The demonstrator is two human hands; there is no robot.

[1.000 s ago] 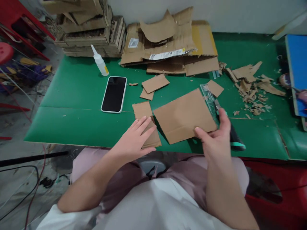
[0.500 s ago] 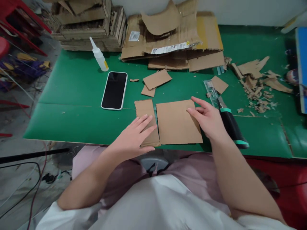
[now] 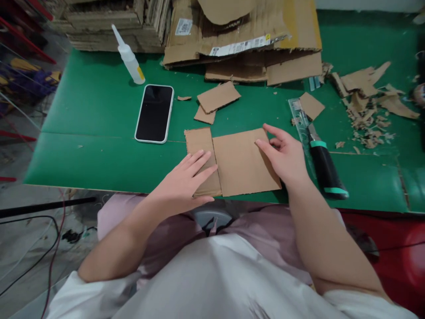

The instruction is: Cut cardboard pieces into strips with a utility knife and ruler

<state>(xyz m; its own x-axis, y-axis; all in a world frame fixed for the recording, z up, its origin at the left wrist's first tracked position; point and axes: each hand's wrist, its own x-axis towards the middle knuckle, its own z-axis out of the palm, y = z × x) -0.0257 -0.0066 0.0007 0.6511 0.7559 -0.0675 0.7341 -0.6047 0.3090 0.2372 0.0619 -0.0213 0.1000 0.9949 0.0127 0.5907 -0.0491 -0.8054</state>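
My left hand (image 3: 189,177) lies flat with its fingers spread on a narrow cardboard piece (image 3: 201,139) near the table's front edge. Beside it is a larger, nearly square cardboard piece (image 3: 244,164), its left side against the narrow piece's right side. My right hand (image 3: 283,153) grips the square piece by its upper right edge, thumb on top and fingers at the far side. To the right of that hand lies a utility knife (image 3: 325,170) with a black and teal handle, its blade end on a clear ruler (image 3: 299,117).
A phone (image 3: 154,114) and a white squeeze bottle (image 3: 131,62) are on the left. Small cardboard pieces (image 3: 219,97) lie beyond my hands. Folded cardboard (image 3: 232,44) and a cardboard stack (image 3: 109,31) line the back. Torn scraps (image 3: 368,115) cover the right of the green table (image 3: 83,155).
The square cardboard piece has moved left in my right hand, closing the gap to the narrow piece. My left hand stays flat on the narrow piece. The view has tilted downward slightly.
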